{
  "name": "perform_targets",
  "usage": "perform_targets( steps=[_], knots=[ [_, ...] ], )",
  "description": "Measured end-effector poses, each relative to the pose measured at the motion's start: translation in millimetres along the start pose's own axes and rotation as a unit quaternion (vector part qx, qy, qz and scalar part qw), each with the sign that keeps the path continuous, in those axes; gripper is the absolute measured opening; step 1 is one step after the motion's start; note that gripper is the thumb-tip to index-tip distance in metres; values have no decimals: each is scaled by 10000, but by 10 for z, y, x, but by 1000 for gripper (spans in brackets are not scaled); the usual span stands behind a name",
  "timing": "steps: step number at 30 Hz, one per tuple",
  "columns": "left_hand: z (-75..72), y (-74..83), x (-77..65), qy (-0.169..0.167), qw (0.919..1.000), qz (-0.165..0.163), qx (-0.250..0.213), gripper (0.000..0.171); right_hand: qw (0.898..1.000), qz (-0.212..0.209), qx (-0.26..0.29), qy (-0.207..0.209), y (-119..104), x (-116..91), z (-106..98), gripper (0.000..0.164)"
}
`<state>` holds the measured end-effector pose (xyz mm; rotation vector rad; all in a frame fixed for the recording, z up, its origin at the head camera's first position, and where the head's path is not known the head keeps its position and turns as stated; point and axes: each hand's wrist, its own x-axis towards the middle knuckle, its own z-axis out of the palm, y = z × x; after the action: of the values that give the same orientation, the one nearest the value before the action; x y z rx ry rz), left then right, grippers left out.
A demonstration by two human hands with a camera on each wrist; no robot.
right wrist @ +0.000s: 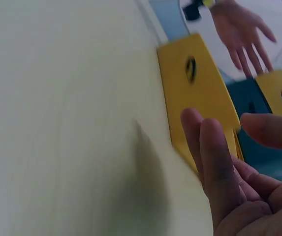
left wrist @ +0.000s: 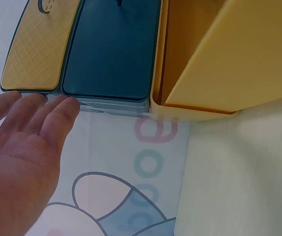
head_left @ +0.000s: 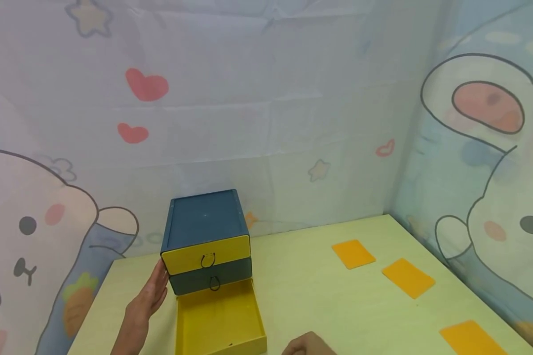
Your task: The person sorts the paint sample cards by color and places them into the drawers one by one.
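A small drawer cabinet (head_left: 206,219) with a dark blue top stands toward the left of the table. Its top drawer (head_left: 231,249) is yellow and pushed in, as is the dark teal middle drawer (left wrist: 113,54); both have dark loop pulls. The yellow bottom drawer (head_left: 219,323) is pulled far out, with a tiny dark mark inside near its front. Against the cabinet's left side my left hand (head_left: 146,298) rests, fingers extended. My right hand (right wrist: 254,182) hovers right of the pulled-out drawer's front, thumb and fingers apart, holding nothing.
Three orange sheets lie on the right of the pale table (head_left: 302,291): a far one (head_left: 354,253), a middle one (head_left: 408,277) and a near one (head_left: 473,338). Printed cloth (head_left: 266,123) hangs behind the table and along its sides.
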<state>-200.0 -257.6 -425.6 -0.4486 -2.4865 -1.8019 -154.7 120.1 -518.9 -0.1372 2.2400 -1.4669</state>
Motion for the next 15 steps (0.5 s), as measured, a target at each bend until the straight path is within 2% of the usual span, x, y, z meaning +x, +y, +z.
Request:
perform_targets(
  steps=[2,5,7,10,12,15],
  knots=[
    [-2,2,-9,7,10000,37,1,56,9999,-65,90,-121,47,-55,-272,21],
    [3,4,-17,23,9999,162,-23,55,9979,-222,608,72,71,-201,-598,26],
    [9,6,-14,14,9997,236,-32,54,9948,-535,776,375,62,-299,-803,30],
    [18,13,-10,31,9994,349,-13,54,9869,-1060,415,1146,45,-430,-1075,35],
    [21,20,-15,49,9993,364,-26,54,9737,-1261,-159,1893,45,-512,-1223,33],
    [25,34,-23,60,9994,337,-27,54,9420,-1244,-1080,2925,83,-646,-1413,33]
  ],
)
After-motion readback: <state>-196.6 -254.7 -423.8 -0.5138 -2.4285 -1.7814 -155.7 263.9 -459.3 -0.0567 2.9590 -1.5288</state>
